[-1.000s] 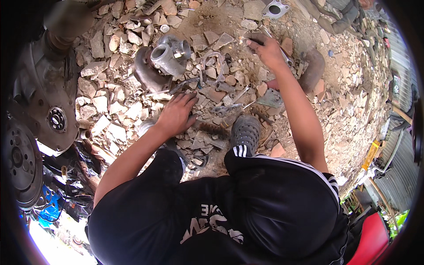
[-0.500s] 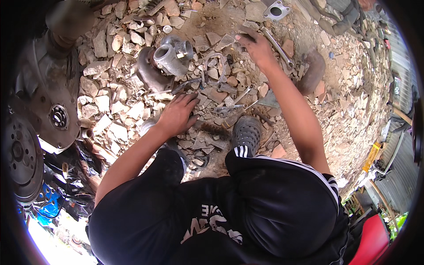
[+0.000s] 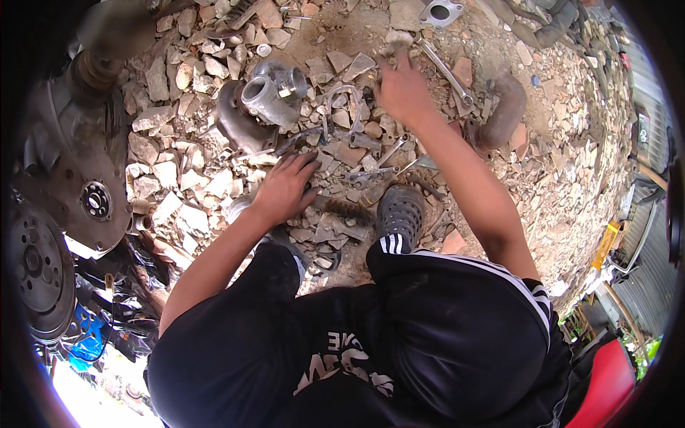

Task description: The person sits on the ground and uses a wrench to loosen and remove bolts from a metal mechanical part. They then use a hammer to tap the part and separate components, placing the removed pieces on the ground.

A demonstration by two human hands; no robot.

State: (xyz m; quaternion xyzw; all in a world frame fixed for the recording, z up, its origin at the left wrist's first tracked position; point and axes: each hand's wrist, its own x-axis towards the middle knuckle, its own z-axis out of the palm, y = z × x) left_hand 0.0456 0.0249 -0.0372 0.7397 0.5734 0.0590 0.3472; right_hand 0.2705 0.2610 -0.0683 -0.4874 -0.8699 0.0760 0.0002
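A silver steel wrench was seen at the right hand's two o'clock; that hand's grip could not be told. The left hand was spread over jagged tan rubble, probably best touched lightly.

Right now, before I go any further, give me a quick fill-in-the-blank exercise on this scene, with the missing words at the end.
1. In the picture, the long wrench lies to the ____ of the right hand.
2. The lower hand in the picture is the person's ____ one.
3. The stripes on the black trousers are ____ in colour.
4. The flat metal plate at the top has a big round ____ through it.

Missing words: right; left; white; hole.
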